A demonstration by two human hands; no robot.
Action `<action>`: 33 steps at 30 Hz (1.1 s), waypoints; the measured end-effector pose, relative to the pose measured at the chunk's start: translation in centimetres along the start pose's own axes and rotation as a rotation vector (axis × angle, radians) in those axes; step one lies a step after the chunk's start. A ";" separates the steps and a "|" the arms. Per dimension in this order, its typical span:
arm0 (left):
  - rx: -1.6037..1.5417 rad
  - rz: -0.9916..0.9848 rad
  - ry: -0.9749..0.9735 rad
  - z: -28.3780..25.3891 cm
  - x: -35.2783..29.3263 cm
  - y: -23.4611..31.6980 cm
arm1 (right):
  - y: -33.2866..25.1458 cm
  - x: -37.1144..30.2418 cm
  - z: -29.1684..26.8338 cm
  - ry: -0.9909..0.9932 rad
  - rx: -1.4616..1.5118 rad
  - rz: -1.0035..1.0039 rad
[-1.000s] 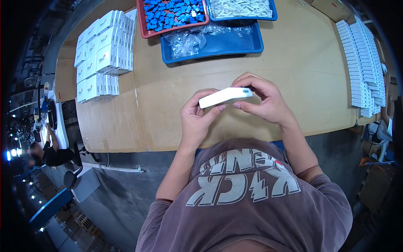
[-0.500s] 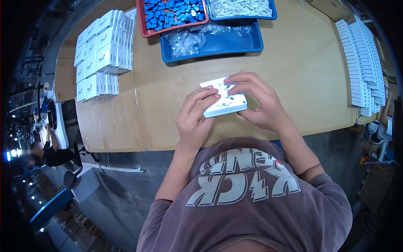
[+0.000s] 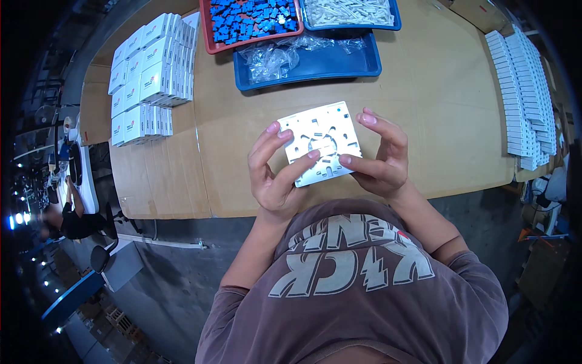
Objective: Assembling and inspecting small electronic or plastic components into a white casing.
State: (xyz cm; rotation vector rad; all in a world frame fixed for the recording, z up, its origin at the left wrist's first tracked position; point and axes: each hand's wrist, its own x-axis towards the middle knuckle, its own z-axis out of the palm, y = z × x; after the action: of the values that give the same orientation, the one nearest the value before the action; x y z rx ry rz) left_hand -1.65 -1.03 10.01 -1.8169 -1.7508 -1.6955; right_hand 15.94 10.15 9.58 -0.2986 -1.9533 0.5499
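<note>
- White square plate: held above the table, in front of the person's torso, tilted slightly in view; its face shows a central ring, slots and small cut-outs.
- Left hand: grasping the white square plate, the thumb lying across its face near the ring, two fingertips at its left edge.
- Right hand: thumb tip at the lower right edge of the plate, index finger raised and apart from it; the other fingers are partly hidden, so whether this hand grips cannot be told.
- Table: brown, cardboard-like surface beneath the hands.
- Red tray: at the far side, filled with small blue parts.
- Upper blue tray: beside the red tray, containing slender white pieces.
- Lower blue tray: nearer the person, with clear plastic bags mostly at its left.
- White boxes: stacked at the left of the table.
- White stacks: thin items piled at the right edge.
- Co-worker: at far left, in dark clothing.
</note>
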 end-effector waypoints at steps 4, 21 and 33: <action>-0.220 -0.043 0.135 1.2 -0.3 -0.7 | -0.1 -0.1 0.4 -0.017 0.151 0.048; -0.840 -0.952 -0.147 0.7 0.1 -1.4 | 1.0 -0.6 0.9 -0.155 0.911 1.112; -0.255 -0.508 -0.544 0.2 1.9 -1.7 | 2.6 0.3 0.2 -0.407 0.335 0.674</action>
State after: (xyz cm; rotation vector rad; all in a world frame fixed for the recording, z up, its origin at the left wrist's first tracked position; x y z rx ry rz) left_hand -3.34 0.83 10.29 -2.2481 -2.4893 -1.7595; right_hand 15.59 12.50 8.43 -0.6781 -2.0772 1.4510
